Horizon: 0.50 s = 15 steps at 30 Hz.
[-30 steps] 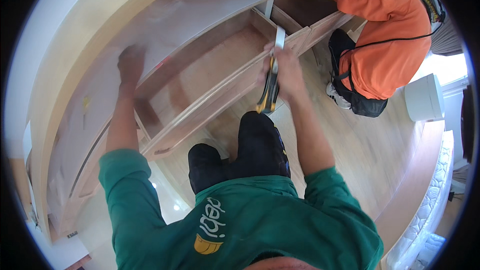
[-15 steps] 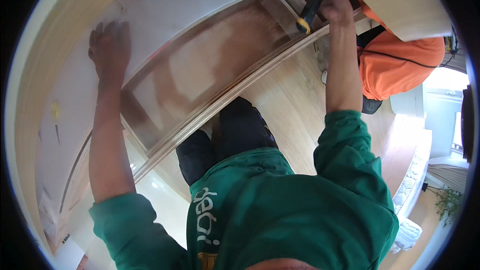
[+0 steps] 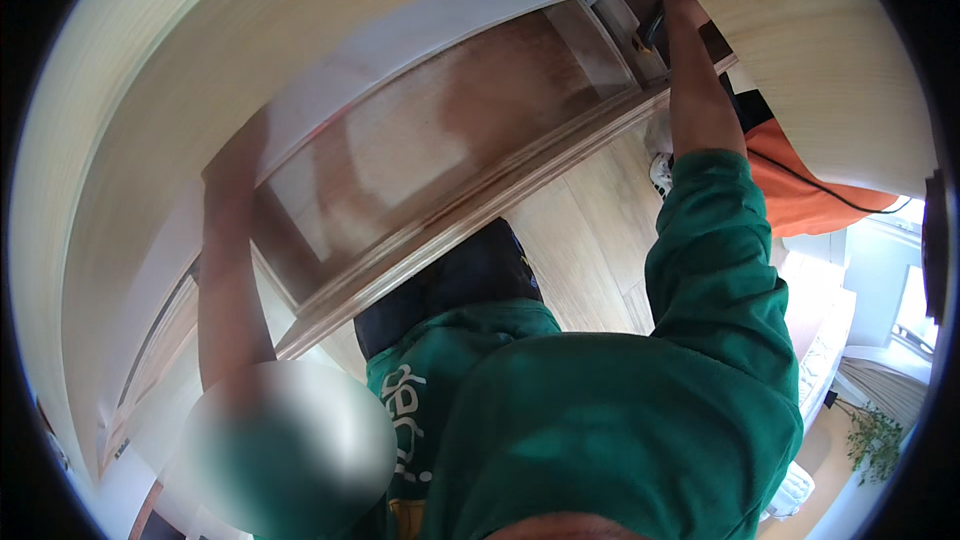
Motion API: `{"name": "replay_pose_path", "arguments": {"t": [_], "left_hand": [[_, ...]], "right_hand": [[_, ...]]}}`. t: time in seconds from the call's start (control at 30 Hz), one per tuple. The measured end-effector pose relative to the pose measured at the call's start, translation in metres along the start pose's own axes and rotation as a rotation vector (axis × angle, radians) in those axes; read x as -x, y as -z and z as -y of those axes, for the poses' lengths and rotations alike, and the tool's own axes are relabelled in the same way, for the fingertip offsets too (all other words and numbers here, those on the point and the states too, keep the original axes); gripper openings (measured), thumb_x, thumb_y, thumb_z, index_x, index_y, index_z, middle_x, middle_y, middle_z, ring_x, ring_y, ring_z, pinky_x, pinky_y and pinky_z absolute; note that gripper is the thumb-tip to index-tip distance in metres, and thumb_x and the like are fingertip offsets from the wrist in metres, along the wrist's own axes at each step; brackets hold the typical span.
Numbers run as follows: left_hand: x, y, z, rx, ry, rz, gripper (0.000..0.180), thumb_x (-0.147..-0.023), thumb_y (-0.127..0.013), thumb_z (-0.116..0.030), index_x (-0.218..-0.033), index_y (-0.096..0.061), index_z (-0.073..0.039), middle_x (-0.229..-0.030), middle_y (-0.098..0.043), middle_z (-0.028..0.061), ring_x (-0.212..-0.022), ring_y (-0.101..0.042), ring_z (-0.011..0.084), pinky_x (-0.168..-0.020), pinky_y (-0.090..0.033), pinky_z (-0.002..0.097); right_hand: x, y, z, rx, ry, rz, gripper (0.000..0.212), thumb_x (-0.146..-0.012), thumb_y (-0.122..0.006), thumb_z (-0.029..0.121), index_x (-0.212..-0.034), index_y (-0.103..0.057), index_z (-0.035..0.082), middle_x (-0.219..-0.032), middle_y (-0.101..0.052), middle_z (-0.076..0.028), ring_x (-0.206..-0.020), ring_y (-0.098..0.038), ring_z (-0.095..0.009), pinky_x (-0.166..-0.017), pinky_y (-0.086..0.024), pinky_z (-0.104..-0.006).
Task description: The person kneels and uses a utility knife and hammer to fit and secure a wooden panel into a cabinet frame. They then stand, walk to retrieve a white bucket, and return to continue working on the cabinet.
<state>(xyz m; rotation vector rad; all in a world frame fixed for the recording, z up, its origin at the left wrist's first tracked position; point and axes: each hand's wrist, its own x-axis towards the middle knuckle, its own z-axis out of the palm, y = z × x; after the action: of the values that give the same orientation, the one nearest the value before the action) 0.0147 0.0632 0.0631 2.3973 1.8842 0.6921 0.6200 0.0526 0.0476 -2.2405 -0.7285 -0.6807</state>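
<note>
My right arm reaches to the far right end of a long wooden cabinet box (image 3: 450,100). My right hand (image 3: 682,8) is in shadow in the small compartment there, closed around a black and yellow handled screwdriver (image 3: 650,34). Its shaft and tip cannot be seen. My left forearm runs up along the left side, and my left hand (image 3: 238,158) shows only at the wrist. A curved-looking pale wood panel (image 3: 160,110) covers its fingers. Between this panel and the box lies a white board (image 3: 390,55).
Another pale wood panel (image 3: 800,50) hangs at the upper right. Beside it a person in orange clothing (image 3: 800,185) is close to my right arm, with a black cord (image 3: 825,185) across the clothing. A blurred pale round patch covers my left sleeve. A plant (image 3: 875,440) stands at lower right.
My view has shifted, and the pale panel now hides my left hand, which lay spread on the white board. My right hand and the screwdriver have gone deeper into the end compartment.
</note>
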Motion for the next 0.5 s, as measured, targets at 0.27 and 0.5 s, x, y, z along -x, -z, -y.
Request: {"name": "replay_pose_path", "arguments": {"t": [0.27, 0.5], "left_hand": [[-0.040, -0.009, -0.050, 0.034, 0.038, 0.141, 0.055, -0.097, -0.043, -0.045, -0.138, -0.048, -0.010, -0.144, -0.044, 0.0179, -0.136, -0.037, 0.0362, -0.111, -0.026, 0.0513], [-0.057, -0.008, -0.063, -0.143, -0.043, 0.142, 0.055, -0.096, -0.040, -0.048, -0.140, -0.046, -0.016, -0.148, -0.038, 0.0159, -0.138, -0.032, 0.0375, -0.108, -0.025, 0.0595]], "right_hand": [[-0.036, -0.021, -0.007, -0.080, -0.035, 0.057, 0.032, -0.087, -0.059, 0.030, -0.103, -0.065, 0.003, -0.095, -0.068, -0.022, -0.092, -0.066, -0.035, -0.077, -0.052, -0.0449], [-0.001, -0.011, 0.010, -0.155, -0.153, 0.200, 0.037, -0.092, -0.054, 0.033, -0.111, -0.061, 0.003, -0.098, -0.067, -0.025, -0.095, -0.064, -0.040, -0.080, -0.051, -0.0486]]}}
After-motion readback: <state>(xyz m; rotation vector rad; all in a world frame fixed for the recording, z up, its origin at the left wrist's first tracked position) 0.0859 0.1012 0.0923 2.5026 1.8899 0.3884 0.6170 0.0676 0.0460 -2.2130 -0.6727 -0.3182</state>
